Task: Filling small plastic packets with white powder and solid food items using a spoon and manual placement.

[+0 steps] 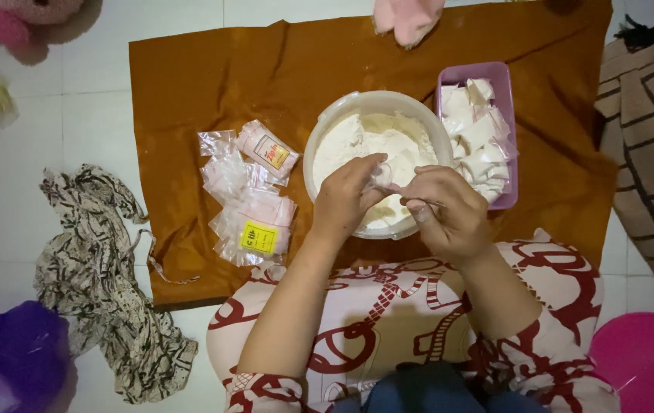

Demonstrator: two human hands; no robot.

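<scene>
**Both hands on a small clear bag over the flour bowl**

From my feed, the small clear bag (383, 176) sits between the two hands, directly above the near half of the white bowl (376, 107). My left hand (346, 195) has its fingers pinched on the bag's left edge. My right hand (445, 210) is curled shut around the bag's right side and what looks like a thin handle; I cannot tell what that tool is. The hands nearly touch over the bag.

The bowl holds white powder (357, 141), heaped toward its far side. It rests on a brown cloth (212, 84) spread on the tiled floor (51, 122).

Just right of the bowl, touching its rim, is a purple tray (504, 76) packed with filled white packets (480, 141). Just left of the bowl lies a loose pile of empty clear bags (246, 206), two of them showing yellow labels.

Well left of the bowl, off the cloth, lies a crumpled black-and-white patterned cloth (105, 283). Beyond the bowl's far side, a pink fabric item (409, 19) overlaps the brown cloth's edge. Near and to the right of the bowl, a pink round lid or basin (648, 359) shows at the frame's corner; near and to the left, a purple object (9, 352), blurred.
</scene>
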